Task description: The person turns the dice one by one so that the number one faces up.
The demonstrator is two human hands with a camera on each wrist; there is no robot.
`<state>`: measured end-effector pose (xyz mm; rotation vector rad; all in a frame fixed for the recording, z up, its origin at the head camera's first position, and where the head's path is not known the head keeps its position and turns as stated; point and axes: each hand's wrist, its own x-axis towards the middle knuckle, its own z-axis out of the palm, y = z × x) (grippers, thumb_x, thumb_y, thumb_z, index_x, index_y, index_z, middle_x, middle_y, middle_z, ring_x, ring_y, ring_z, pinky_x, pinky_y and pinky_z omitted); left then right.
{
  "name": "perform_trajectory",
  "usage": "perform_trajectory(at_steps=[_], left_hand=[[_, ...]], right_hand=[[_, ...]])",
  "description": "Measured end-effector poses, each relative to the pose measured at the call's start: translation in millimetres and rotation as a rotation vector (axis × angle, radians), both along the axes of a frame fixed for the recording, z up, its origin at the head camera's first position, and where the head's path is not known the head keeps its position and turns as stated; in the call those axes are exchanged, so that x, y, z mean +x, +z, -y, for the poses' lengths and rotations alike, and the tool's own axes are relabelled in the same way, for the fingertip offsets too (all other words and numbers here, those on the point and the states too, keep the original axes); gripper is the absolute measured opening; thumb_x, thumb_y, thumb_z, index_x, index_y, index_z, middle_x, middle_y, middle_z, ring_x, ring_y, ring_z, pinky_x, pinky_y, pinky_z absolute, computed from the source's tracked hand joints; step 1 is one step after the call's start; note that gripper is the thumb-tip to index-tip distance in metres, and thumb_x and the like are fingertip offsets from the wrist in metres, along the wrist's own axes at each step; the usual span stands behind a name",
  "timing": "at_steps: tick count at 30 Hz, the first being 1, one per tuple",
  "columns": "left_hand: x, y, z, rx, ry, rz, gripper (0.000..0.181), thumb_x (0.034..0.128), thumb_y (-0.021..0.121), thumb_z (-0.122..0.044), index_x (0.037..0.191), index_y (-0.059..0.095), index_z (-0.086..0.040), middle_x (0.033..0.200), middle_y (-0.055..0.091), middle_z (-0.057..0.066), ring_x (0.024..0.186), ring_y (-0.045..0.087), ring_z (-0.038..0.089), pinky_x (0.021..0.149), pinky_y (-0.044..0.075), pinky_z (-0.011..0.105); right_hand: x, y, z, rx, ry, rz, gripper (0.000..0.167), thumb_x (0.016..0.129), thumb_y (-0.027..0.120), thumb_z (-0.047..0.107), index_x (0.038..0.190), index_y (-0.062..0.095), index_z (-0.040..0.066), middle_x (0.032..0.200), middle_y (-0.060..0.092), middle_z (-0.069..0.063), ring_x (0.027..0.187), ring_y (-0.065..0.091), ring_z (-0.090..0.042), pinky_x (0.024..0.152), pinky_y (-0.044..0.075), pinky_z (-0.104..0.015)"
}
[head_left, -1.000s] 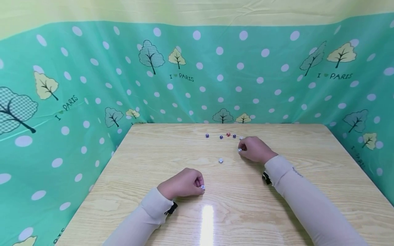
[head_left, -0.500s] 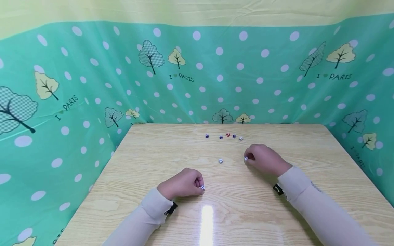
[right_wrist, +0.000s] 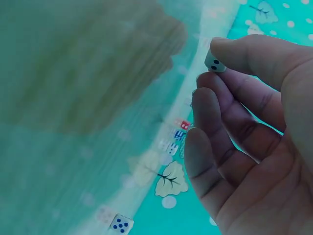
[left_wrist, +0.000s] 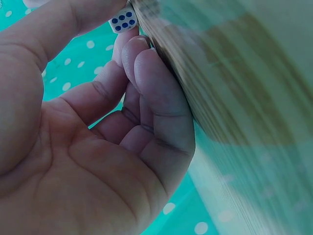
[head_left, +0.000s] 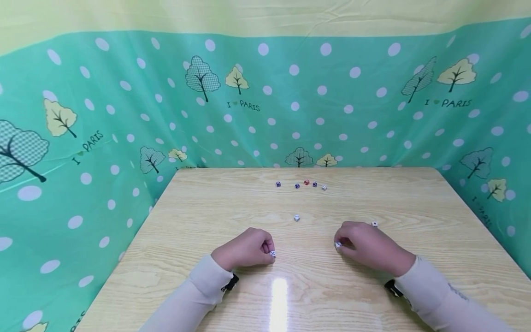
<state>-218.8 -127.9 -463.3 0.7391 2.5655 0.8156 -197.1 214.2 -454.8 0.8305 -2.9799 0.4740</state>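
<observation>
Between thumb and index finger my left hand [head_left: 244, 249] pinches a white die [head_left: 272, 253] at the tabletop. Six blue pips show on that die [left_wrist: 124, 20] in the left wrist view. To the right, my right hand [head_left: 373, 246] pinches another white die [head_left: 338, 245]; the right wrist view shows two dark pips on it [right_wrist: 215, 63]. Just behind the right hand's knuckles lies a partly hidden white die [head_left: 374, 224]. A further white die [head_left: 296, 218] rests on the table beyond and between the hands.
At the back of the wooden table [head_left: 199, 207] several dice form a loose row: blue dice [head_left: 278, 184], a red die [head_left: 306, 182] and a white die [head_left: 324, 187]. A green dotted curtain [head_left: 249, 120] encloses the table behind and at both sides.
Holding its white die, my right hand has come back toward me and slightly right, away from the row. The white die behind its knuckles now shows. My left hand stays put.
</observation>
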Motion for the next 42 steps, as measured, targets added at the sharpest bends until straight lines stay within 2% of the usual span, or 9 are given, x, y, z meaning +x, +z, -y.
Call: perform_trajectory(at_steps=[4, 7, 14, 29, 38, 42], left_hand=[[0.0, 0.1, 0.0, 0.007, -0.005, -0.001, 0.016, 0.0842, 0.082, -0.016, 0.081, 0.066, -0.018, 0.076, 0.064, -0.008, 0.070, 0.057, 0.004, 0.068, 0.051, 0.022], [-0.2, -0.4, 0.6, 0.014, -0.010, 0.000, 0.016, 0.0846, 0.082, -0.015, 0.081, 0.066, -0.018, 0.077, 0.064, -0.008, 0.070, 0.057, 0.004, 0.068, 0.051, 0.022], [-1.0, -2.3, 1.1, 0.014, -0.009, 0.014, 0.016, 0.0854, 0.082, -0.016, 0.082, 0.067, -0.018, 0.077, 0.064, -0.008, 0.070, 0.057, 0.005, 0.068, 0.051, 0.023], [0.5, 1.5, 1.0, 0.013, -0.002, 0.032, 0.016, 0.0859, 0.082, -0.015, 0.082, 0.067, -0.018, 0.078, 0.064, -0.008, 0.071, 0.057, 0.006, 0.068, 0.051, 0.023], [0.9, 1.6, 1.2, 0.018, -0.004, 0.033, 0.016, 0.0857, 0.082, -0.015, 0.082, 0.067, -0.017, 0.078, 0.064, -0.007, 0.071, 0.056, 0.006, 0.067, 0.050, 0.023], [0.4, 0.9, 1.5, 0.012, -0.007, 0.023, 0.016, 0.0858, 0.082, -0.016, 0.082, 0.066, -0.018, 0.078, 0.064, -0.007, 0.071, 0.056, 0.006, 0.068, 0.050, 0.023]], right_hand=[[10.1, 0.5, -2, -0.018, 0.025, -0.010, 0.009, 0.091, 0.080, 0.019, 0.093, 0.074, 0.025, 0.088, 0.060, 0.020, 0.078, 0.054, 0.003, 0.072, 0.053, -0.022], [12.4, -0.2, -2, -0.023, 0.022, -0.003, 0.009, 0.091, 0.080, 0.021, 0.092, 0.074, 0.027, 0.088, 0.061, 0.020, 0.079, 0.055, 0.003, 0.072, 0.053, -0.023], [11.3, -6.5, -3, -0.019, 0.032, -0.005, 0.010, 0.090, 0.081, 0.021, 0.091, 0.073, 0.028, 0.087, 0.061, 0.020, 0.077, 0.054, 0.003, 0.069, 0.051, -0.022], [9.4, -11.3, -5, -0.030, 0.052, 0.012, 0.012, 0.088, 0.081, 0.020, 0.090, 0.072, 0.029, 0.085, 0.059, 0.021, 0.074, 0.052, 0.004, 0.066, 0.050, -0.021], [13.6, -6.7, -1, 0.000, 0.039, -0.049, 0.013, 0.086, 0.084, 0.023, 0.093, 0.074, 0.027, 0.089, 0.062, 0.019, 0.078, 0.056, 0.003, 0.071, 0.054, -0.024], [15.3, -4.8, 3, 0.007, 0.059, -0.082, 0.013, 0.085, 0.085, 0.021, 0.094, 0.076, 0.025, 0.090, 0.062, 0.017, 0.077, 0.057, 0.003, 0.070, 0.054, -0.024]])
